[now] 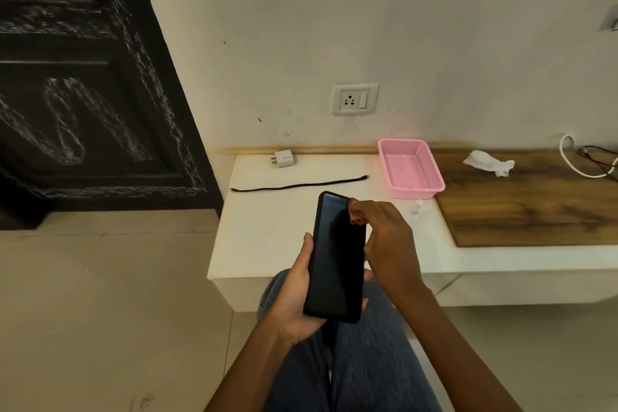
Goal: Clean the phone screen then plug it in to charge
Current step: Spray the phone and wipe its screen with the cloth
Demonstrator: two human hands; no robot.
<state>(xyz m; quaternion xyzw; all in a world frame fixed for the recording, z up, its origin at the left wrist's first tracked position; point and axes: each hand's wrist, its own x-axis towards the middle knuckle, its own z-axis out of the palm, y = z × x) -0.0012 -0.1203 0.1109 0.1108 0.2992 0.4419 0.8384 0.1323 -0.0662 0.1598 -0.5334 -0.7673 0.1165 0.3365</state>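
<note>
Above the person's lap, in front of the near edge of the bench [267, 244], the phone [337, 257] is held screen-up, its dark glass blank and its long axis running away from the viewer. Its lower half rests in the left hand [294, 298], palm under it, with the thumb along the left edge. The right hand [384, 237] comes in from the right with its fingertips [354, 211] bunched together and pinched at the phone's far right corner, touching the screen; whether they hold anything between them cannot be told.

Beyond the phone, a short black cable [301, 185] lies stretched left to right on the white bench top, plugged into nothing. Farther back, close to the wall, a white charger plug [283, 158] lies on its side; there is a small grey marking on its face, too small to read. On the wall above, a white socket plate [355, 99] carries a round-pin outlet and one switch.

Right of the cable stands a pink mesh basket [431, 177], and just near it a small white bottle [416, 208], blurred. Farther right, on the wood-grain part of the bench, lies a crumpled white cloth [488, 162], and at the far right edge white and black cords [592, 160] lie coiled together. Left of the bench stands a dark carved door [83, 94]; blue jeans [368, 361] cover the person's knees below.
</note>
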